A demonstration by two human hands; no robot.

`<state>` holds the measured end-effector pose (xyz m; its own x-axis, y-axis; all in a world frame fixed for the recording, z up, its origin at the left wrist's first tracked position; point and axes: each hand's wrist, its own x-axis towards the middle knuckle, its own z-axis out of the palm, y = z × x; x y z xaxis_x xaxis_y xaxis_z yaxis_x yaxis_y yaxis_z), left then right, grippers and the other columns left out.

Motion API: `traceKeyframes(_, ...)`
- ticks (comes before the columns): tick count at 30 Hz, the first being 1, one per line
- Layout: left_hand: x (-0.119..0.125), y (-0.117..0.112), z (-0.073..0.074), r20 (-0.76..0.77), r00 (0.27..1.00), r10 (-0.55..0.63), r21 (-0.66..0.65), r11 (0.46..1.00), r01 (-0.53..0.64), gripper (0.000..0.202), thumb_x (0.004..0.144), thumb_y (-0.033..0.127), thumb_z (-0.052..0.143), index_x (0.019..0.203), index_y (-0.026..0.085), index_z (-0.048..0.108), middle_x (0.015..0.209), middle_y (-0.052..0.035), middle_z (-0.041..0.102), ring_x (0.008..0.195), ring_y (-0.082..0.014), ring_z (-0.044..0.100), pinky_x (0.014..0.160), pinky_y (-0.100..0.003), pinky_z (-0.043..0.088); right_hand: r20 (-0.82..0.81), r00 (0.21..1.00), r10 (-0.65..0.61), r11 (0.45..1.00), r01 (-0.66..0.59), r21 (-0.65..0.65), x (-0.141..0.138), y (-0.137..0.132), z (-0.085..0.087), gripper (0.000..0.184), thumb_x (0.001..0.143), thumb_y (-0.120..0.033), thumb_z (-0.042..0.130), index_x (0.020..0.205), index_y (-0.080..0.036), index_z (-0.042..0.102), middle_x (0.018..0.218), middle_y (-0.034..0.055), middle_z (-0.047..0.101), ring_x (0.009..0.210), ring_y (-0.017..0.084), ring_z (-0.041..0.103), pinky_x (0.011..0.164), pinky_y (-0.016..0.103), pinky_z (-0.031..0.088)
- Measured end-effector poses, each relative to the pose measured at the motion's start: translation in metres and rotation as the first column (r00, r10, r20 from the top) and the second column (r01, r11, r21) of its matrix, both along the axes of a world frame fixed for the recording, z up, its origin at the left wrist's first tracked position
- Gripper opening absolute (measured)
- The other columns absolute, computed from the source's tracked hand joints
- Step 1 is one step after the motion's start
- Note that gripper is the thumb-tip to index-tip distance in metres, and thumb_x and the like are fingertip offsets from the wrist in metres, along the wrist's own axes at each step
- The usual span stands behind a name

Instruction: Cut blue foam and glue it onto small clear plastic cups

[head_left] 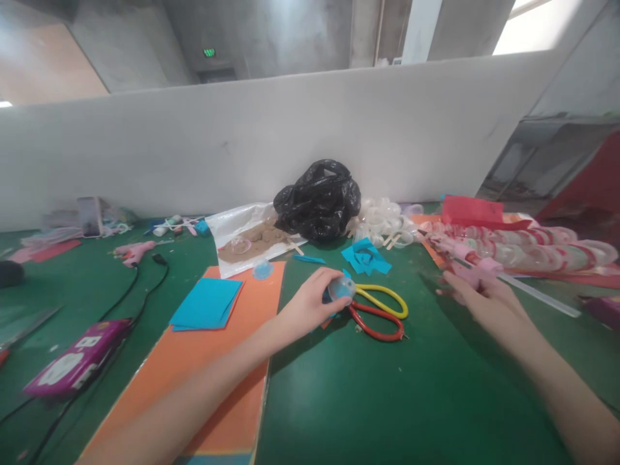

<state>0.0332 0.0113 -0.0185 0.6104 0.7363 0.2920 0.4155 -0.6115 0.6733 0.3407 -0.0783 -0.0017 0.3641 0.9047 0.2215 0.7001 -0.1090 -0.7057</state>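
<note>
My left hand pinches a small clear round plastic piece with blue inside, just above the green table. Right beside it lie scissors with one yellow and one red handle. My right hand reaches to the right and closes around the grip of a pink glue gun that rests on the table; a clear glue stick sticks out behind it.
An orange sheet carrying blue paper lies at left. Blue paper scraps, a black plastic bag, clear plastic rings, red-edged rings, a second pink glue gun and a purple power strip with cables surround them.
</note>
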Motion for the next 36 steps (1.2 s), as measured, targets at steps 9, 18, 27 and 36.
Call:
traceKeyframes(9,-0.001,0.008,-0.017,-0.011,1.0,0.007,-0.011,1.0,-0.007,0.046,0.089,0.038,0.072,0.13,0.023,0.059,0.131,-0.0101,0.065,0.125,-0.0256,0.059,0.111,-0.049,0.047,-0.442,0.896,0.038,0.991,-0.092,-0.1,-0.014,-0.007,-0.006,0.042,0.083,-0.061,0.065,0.078,-0.019,0.07,0.052,0.0013,0.059,0.049,0.017,0.053,0.053,0.031,0.047)
traceKeyframes(18,0.0,0.01,-0.019,-0.074,0.997,0.036,0.04,0.999,-0.033,0.048,0.092,0.042,0.068,0.138,0.029,0.059,0.134,-0.009,0.063,0.133,-0.0277,0.051,0.116,-0.053,0.04,-0.38,0.904,0.195,0.92,-0.303,-0.248,-0.032,-0.008,-0.01,0.047,0.081,-0.065,0.061,0.061,-0.022,0.063,0.048,-0.0007,0.059,0.045,0.016,0.056,0.054,0.031,0.049)
traceKeyframes(27,0.002,0.005,-0.014,0.052,0.987,0.155,-0.003,0.988,-0.155,0.038,0.088,0.039,0.07,0.122,0.023,0.06,0.124,-0.0083,0.065,0.119,-0.0253,0.057,0.107,-0.047,0.047,-0.442,0.879,0.179,0.931,-0.296,-0.212,-0.04,-0.004,-0.014,0.044,0.08,-0.053,0.069,0.105,-0.017,0.074,0.051,-0.0025,0.064,0.046,0.017,0.06,0.051,0.029,0.054)
traceKeyframes(36,-0.01,0.022,0.009,0.438,0.802,0.405,-0.173,0.914,-0.367,0.034,0.09,0.041,0.063,0.117,0.021,0.056,0.126,-0.0091,0.064,0.122,-0.0223,0.059,0.112,-0.044,0.042,0.136,0.832,0.537,0.842,-0.539,-0.023,-0.056,0.003,-0.017,0.067,0.09,-0.025,0.06,0.155,-0.037,0.045,0.152,-0.0007,0.058,0.129,0.028,0.064,0.092,0.037,0.062)
